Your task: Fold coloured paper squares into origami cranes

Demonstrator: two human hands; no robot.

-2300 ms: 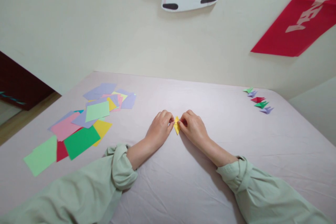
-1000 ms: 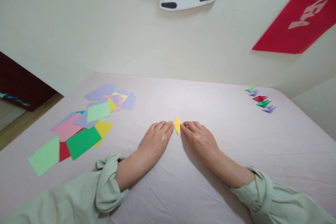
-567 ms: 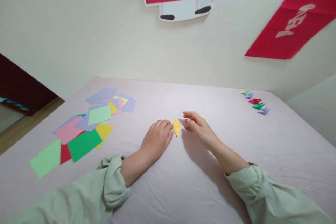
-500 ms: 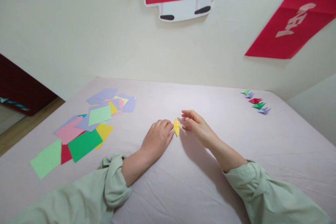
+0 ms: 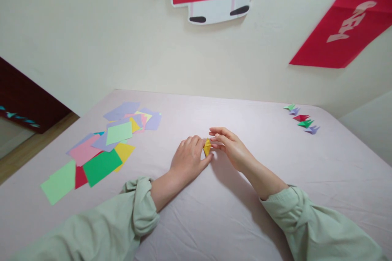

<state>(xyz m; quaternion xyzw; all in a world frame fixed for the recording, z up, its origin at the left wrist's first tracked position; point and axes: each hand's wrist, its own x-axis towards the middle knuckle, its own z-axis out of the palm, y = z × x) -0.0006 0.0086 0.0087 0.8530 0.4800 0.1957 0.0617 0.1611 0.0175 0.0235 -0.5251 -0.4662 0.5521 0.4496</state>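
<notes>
A small piece of folded yellow paper [image 5: 207, 147] lies on the pale cloth in front of me, its shape now narrow and pointed at the bottom. My left hand [image 5: 190, 155] holds it from the left, fingers at its upper left edge and thumb round its lower tip. Just right of the paper is my right hand [image 5: 230, 147], its fingers loosely stretched and apart. The right fingertips come up to the paper's right edge; whether they touch it I cannot tell.
Loose coloured paper sheets [image 5: 102, 167] lie overlapping on the left of the cloth-covered table [image 5: 196, 228]. Several folded paper pieces in green, purple and red [image 5: 301, 118] stand in a row at the back right. A wall [image 5: 196, 61] with red decorations rises behind the table.
The yellow paper has gone from a flat diamond with a crosswise seam to a slimmer, turned shape. My left thumb has moved right, under its lower tip; my right fingertips have come closer.
</notes>
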